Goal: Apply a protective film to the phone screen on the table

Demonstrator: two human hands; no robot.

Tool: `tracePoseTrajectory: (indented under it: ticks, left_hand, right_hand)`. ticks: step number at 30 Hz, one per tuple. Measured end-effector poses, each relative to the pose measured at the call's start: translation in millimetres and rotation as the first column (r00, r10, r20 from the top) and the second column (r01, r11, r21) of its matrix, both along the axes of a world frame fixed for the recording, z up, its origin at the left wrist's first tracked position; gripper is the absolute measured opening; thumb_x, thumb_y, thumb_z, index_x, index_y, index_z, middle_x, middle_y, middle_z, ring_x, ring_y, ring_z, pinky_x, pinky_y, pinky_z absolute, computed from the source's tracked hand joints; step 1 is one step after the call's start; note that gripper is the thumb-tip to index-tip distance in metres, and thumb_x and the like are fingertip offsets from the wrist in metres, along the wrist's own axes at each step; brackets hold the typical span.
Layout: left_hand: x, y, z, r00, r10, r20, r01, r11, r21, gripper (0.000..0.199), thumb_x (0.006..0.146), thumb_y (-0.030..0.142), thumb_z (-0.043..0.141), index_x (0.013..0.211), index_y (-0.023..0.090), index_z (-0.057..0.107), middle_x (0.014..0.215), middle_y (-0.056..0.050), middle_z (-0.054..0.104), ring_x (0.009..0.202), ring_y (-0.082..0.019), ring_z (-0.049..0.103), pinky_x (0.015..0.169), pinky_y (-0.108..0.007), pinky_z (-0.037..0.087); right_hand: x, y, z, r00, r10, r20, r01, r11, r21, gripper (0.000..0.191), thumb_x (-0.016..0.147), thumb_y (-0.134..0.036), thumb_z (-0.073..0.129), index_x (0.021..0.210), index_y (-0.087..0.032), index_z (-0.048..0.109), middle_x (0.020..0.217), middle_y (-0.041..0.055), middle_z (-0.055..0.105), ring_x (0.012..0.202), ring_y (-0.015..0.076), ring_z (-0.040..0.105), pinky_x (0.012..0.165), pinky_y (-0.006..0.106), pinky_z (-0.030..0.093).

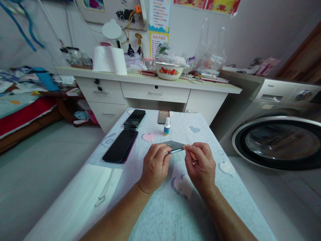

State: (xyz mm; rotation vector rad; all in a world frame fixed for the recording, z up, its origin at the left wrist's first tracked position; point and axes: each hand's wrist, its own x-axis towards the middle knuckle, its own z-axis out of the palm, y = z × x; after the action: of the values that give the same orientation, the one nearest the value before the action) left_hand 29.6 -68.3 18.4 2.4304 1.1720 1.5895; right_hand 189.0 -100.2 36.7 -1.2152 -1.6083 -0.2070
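Over the middle of the cloth-covered table, a dark, thin smartphone is held tilted between both hands. My left hand is closed on its left end, thumb along the near edge. Fingers of my right hand pinch the right corner; a small orange-brown bit shows among them, too hidden to name. Just beyond the phone stands a small white bottle with a blue label. Behind it lies another phone. To the left rest a large black phone and a stack of phones.
A patterned tablecloth covers the table, with a pale sheet along its left edge. Past the far end stands a white desk bearing a flowered bowl and paper rolls. A washing machine is at right.
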Motion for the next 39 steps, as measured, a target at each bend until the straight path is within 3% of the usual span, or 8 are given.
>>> tracePoseTrajectory:
  ticks: [6,18,28,39]
  left_hand:
    - [2,-1,0.9,1.0,0.002,0.001,-0.002,1.0,-0.009,0.012,0.088,0.017,0.052,0.099,0.019,0.055,0.095,-0.005,0.059,0.093,-0.017,0.057,0.083,-0.031,0.05]
    - [7,-3,2.4,1.0,-0.026,-0.016,0.025,0.999,-0.026,0.01,0.09,0.018,0.049,0.098,0.019,0.054,0.095,-0.005,0.06,0.092,-0.017,0.056,0.082,-0.031,0.05]
    - [2,0,-1.8,1.0,-0.016,-0.012,0.015,1.0,-0.021,0.012,0.088,0.018,0.053,0.1,0.019,0.055,0.096,-0.005,0.06,0.094,-0.017,0.057,0.084,-0.031,0.05]
    - [2,-2,2.6,1.0,-0.005,-0.007,0.005,1.0,-0.025,0.011,0.089,0.019,0.051,0.098,0.019,0.055,0.095,-0.005,0.06,0.093,-0.018,0.057,0.084,-0.032,0.049]
  right_hand:
    - [-6,-1,0.1,1.0,-0.003,0.002,0.003,1.0,0.003,0.023,0.083,-0.008,0.053,0.099,-0.021,0.061,0.09,0.0038,0.052,0.078,0.0139,0.057,0.064,0.025,0.051]
    - [-21,-6,-7.5,0.989,0.133,0.064,-0.132,0.991,-0.02,0.032,0.082,-0.005,0.05,0.107,-0.024,0.059,0.097,0.0049,0.053,0.079,0.0127,0.057,0.063,0.024,0.052]
    - [-3,1,0.2,1.0,0.02,0.017,-0.02,1.0,-0.005,0.021,0.084,-0.01,0.052,0.098,-0.023,0.062,0.089,0.0033,0.052,0.077,0.0138,0.058,0.063,0.026,0.052]
    - [-1,2,1.0,1.0,0.002,-0.01,-0.002,1.0,0.004,0.021,0.083,-0.011,0.054,0.097,-0.023,0.063,0.088,0.0034,0.053,0.077,0.0147,0.057,0.063,0.027,0.052]
